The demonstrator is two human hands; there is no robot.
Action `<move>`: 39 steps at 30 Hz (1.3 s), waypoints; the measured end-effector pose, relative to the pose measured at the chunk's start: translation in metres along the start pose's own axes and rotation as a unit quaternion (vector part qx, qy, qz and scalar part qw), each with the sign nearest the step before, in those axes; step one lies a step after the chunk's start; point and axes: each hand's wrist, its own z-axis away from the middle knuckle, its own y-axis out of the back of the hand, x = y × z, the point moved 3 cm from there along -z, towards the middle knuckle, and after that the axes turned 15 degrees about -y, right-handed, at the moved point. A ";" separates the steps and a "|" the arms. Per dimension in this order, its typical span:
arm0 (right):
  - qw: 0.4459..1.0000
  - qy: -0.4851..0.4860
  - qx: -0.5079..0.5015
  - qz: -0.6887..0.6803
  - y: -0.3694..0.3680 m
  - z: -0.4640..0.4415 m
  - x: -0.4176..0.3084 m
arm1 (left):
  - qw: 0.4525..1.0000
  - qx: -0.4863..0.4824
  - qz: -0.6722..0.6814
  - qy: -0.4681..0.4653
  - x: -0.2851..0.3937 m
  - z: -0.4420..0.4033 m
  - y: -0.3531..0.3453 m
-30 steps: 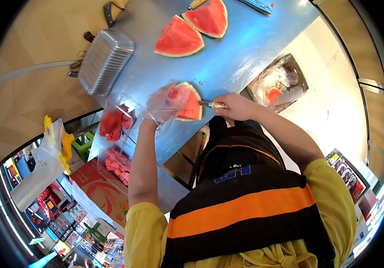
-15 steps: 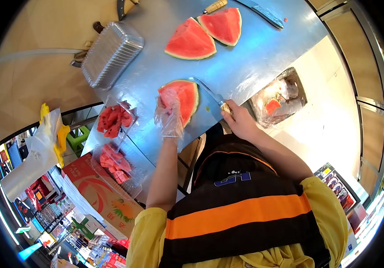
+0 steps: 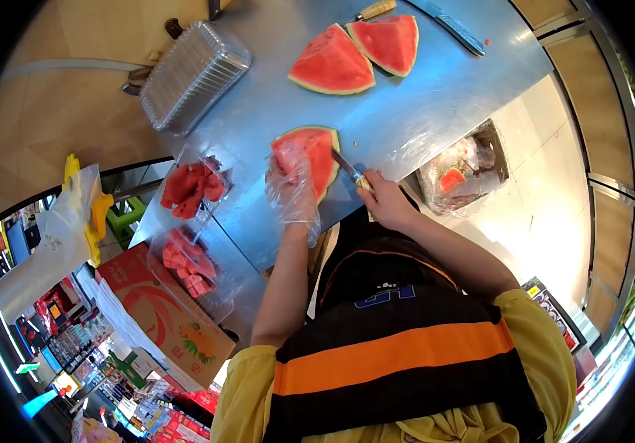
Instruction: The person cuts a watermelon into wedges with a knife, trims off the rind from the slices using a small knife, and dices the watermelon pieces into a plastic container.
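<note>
My left hand, in a clear plastic glove, grips the near left part of a watermelon wedge lying on the metal table. Closed around a knife's pale handle, my right hand is just right of the wedge. The blade meets the wedge's right edge by the rind, and its tip is hidden in or behind the fruit. To the left, a clear tray holds red watermelon chunks. A second clear tray of cut watermelon pieces sits nearer to me.
Two larger watermelon wedges lie farther back on the table, beside a wooden-handled tool and a long knife. Stacked clear containers stand at the back left. A lined bin with scraps is right; a red carton is lower left.
The knife has moved from above the wedge's rind down against its right edge, with my right hand turning along. My left hand keeps its hold on the wedge. The view has shifted slightly.
</note>
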 end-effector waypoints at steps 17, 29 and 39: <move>0.992 -0.031 -0.010 0.123 -0.013 0.008 -0.007 | 0.988 0.039 0.135 0.069 0.025 0.002 0.009; 0.998 -0.059 0.010 0.030 0.012 0.038 0.006 | 0.988 0.023 0.144 0.046 -0.017 0.011 -0.014; 0.992 -0.081 0.019 0.091 0.073 0.045 -0.035 | 0.991 -0.021 0.134 0.002 0.008 0.026 -0.014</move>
